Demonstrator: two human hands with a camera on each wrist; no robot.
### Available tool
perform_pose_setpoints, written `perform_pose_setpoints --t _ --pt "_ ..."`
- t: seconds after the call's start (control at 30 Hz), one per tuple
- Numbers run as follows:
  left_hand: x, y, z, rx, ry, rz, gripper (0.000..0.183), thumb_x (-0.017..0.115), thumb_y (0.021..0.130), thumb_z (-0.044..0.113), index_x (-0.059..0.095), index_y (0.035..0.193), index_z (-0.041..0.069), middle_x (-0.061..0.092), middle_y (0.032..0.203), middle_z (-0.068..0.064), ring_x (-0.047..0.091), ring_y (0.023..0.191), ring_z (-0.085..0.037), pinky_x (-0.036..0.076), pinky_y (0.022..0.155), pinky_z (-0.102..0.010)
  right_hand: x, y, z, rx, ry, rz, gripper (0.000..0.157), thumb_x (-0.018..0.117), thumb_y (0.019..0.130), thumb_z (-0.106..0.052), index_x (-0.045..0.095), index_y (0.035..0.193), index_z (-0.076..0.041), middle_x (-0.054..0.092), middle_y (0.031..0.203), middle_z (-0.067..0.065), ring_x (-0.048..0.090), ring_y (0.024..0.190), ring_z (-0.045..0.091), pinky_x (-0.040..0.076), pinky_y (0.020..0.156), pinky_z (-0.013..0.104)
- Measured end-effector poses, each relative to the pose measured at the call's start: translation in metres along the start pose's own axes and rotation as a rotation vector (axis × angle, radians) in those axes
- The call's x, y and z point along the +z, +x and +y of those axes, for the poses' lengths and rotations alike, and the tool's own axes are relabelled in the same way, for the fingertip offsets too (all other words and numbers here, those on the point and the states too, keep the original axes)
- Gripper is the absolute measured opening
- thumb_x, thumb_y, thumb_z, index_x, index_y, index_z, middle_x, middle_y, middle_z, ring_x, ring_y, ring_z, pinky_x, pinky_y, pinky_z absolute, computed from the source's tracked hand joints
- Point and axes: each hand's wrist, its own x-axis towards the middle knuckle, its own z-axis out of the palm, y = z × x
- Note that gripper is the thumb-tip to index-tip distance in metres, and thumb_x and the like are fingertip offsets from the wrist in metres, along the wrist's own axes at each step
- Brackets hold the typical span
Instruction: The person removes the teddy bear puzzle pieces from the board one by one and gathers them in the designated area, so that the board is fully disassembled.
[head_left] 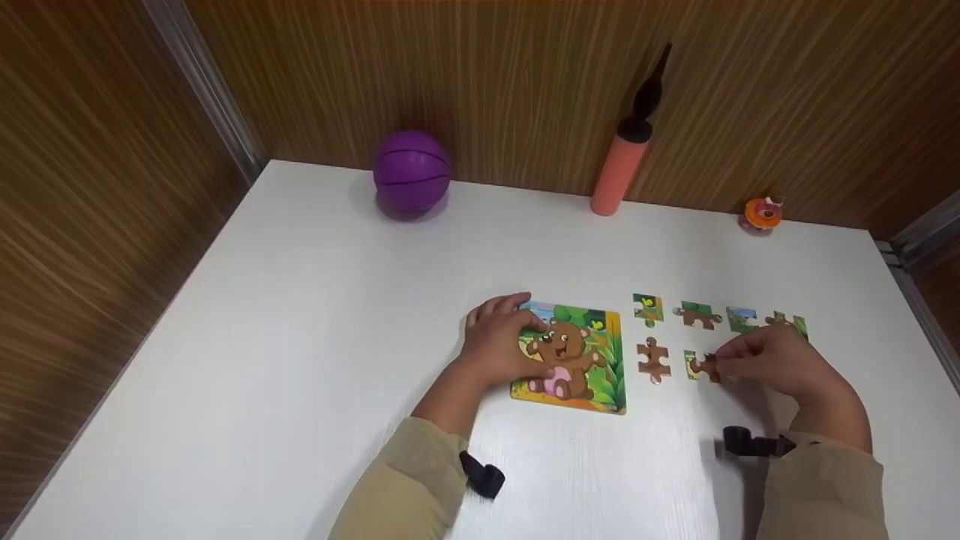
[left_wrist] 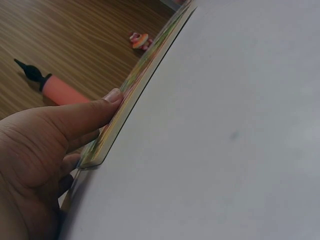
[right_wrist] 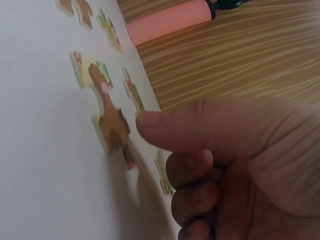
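Note:
My left hand rests over the left side of a square puzzle board with a brown cartoon bear on it. In the left wrist view, its straight thumb lies along the board's near edge. On the right, my right hand has its fingertips beside a brown-and-yellow puzzle piece. That puzzle piece lies close to the thumb tip in the right wrist view, and I see nothing gripped. The other right fingers are loosely curled.
Several loose pieces lie right of the board, including a brown one and a green one. Along the back wall are a purple ball, a pink hand pump and a small orange-and-pink figure.

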Motion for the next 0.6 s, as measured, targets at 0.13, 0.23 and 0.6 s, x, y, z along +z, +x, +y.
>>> perform_pose_setpoints --t 0.13,0.23,0.6 --pt "0.001 -0.001 0.0 -0.004 -0.006 0.005 0.061 0.094 0.075 0.052 0.073 0.124 0.023 0.038 0.168 0.0 0.027 0.154 -0.029 0.016 0.124 -0.054 0.006 0.0 -0.014 -0.005 -0.002 0.006 0.022 0.081 0.093 -0.019 0.08 0.106 -0.002 0.074 0.088 0.003 0.059 0.084 0.023 0.051 0.068 0.032" --pt "0.003 -0.003 -0.001 -0.008 -0.009 0.004 0.061 0.095 0.074 0.052 0.073 0.124 0.023 0.038 0.168 0.0 0.027 0.154 -0.029 0.016 0.124 -0.055 0.014 0.002 -0.026 -0.009 0.013 -0.013 0.022 0.083 0.091 -0.02 0.08 0.106 -0.003 0.071 0.084 0.002 0.058 0.08 0.022 0.05 0.065 0.032" --pt "0.003 -0.003 -0.003 -0.009 -0.009 0.006 0.062 0.094 0.074 0.053 0.073 0.124 0.023 0.037 0.168 0.001 0.027 0.155 -0.029 0.016 0.124 -0.055 0.035 0.007 -0.067 -0.155 0.021 -0.063 0.024 0.09 0.084 -0.015 0.081 0.104 -0.006 0.072 0.095 0.005 0.057 0.079 0.022 0.05 0.062 0.031"
